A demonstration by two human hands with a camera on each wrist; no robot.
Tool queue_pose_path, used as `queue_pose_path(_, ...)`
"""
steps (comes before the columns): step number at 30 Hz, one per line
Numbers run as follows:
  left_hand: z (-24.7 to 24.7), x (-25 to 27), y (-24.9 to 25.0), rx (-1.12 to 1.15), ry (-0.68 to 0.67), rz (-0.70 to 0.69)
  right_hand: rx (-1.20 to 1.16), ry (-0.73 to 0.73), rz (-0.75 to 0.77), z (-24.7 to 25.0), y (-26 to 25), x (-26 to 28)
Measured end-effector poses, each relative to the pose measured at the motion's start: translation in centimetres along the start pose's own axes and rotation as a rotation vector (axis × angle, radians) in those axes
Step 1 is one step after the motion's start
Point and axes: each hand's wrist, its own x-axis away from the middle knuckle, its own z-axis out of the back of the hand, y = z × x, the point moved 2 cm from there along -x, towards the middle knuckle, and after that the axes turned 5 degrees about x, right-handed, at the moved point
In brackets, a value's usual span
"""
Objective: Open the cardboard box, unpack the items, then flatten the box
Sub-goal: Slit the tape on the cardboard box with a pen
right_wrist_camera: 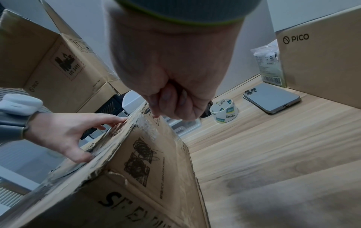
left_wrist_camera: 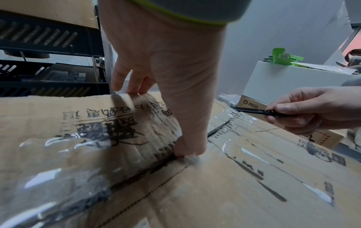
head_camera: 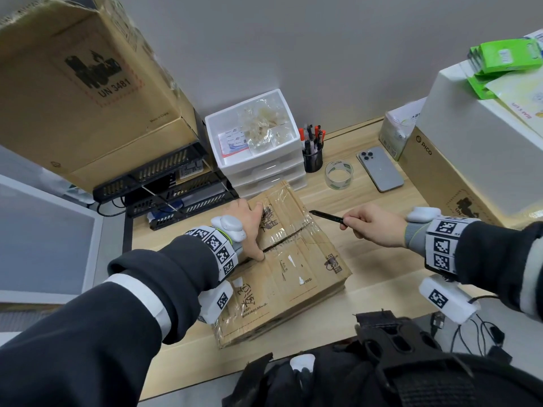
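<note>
A worn brown cardboard box [head_camera: 293, 268] [right_wrist_camera: 144, 162] covered in clear tape lies on the wooden desk. Its top flaps [left_wrist_camera: 234, 169] meet at a dark slit seam. My left hand [head_camera: 249, 227] [left_wrist_camera: 171, 95] [right_wrist_camera: 64, 134] rests on the far-left flap, thumb tip pressing at the seam and fingers spread over the flap's far edge. My right hand [head_camera: 376, 227] [left_wrist_camera: 316, 109] [right_wrist_camera: 175, 95] grips a thin black knife [head_camera: 326, 216] [left_wrist_camera: 259, 111], held just past the box's right edge, tip pointing toward the seam's end.
A white drawer unit [head_camera: 258, 148], a pen cup [head_camera: 313, 155], a tape roll [head_camera: 339, 174] [right_wrist_camera: 224, 111] and a phone [head_camera: 380, 168] [right_wrist_camera: 273, 98] sit behind the box. Black trays [head_camera: 164, 195] under a large carton [head_camera: 88, 92] stand left; PICO boxes [head_camera: 446, 177] stand right.
</note>
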Motion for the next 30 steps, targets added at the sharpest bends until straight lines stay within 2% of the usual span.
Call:
queue_pose_path(10,-0.1,-0.2,0.2,-0.030,0.001,0.026,-0.006,-0.023,-0.031,0.3,0.9,0.9)
queue_pose_path(22,-0.1,-0.5,0.1,-0.065,0.011,0.030,0.059,-0.028,0.000,0.5,1.6,2.1)
queue_pose_path(30,-0.1,-0.6,0.1,-0.072,0.005,0.039,0.084,-0.102,0.003,0.5,2.8,3.5)
